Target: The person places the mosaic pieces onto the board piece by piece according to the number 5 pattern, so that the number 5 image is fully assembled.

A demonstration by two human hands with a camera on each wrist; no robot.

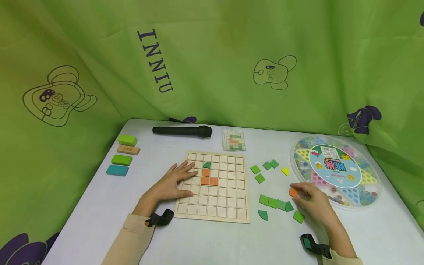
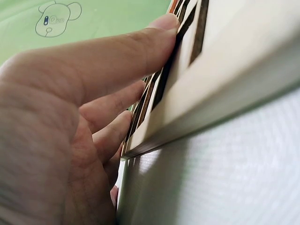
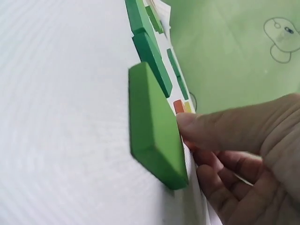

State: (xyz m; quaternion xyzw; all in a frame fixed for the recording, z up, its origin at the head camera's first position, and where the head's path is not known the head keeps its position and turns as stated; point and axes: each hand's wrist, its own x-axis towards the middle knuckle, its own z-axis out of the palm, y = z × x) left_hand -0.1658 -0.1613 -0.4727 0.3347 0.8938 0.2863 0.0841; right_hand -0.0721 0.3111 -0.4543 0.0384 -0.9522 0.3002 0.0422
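A square wooden grid board (image 1: 228,198) lies mid-table. Set in its cells are several orange square tiles (image 1: 205,180) and a dark green quarter-round tile (image 1: 207,165). Spread fingers of my left hand (image 1: 173,182) rest on the board's left part; the left wrist view shows the thumb on its edge. To the right of the board, my right hand (image 1: 313,202) pinches an orange square tile (image 1: 293,192) between thumb and fingers. Close by lie a green square tile (image 3: 157,126), a row of green tiles (image 1: 272,202) and a yellow quarter-round tile (image 1: 285,170).
A round Chinese checkers box (image 1: 336,167) with marbles stands at the right. Behind the board are a pattern card (image 1: 234,140) and a black microphone (image 1: 182,131). Several coloured blocks (image 1: 121,159) line the left edge. A green curtain (image 1: 212,73) hangs behind the table.
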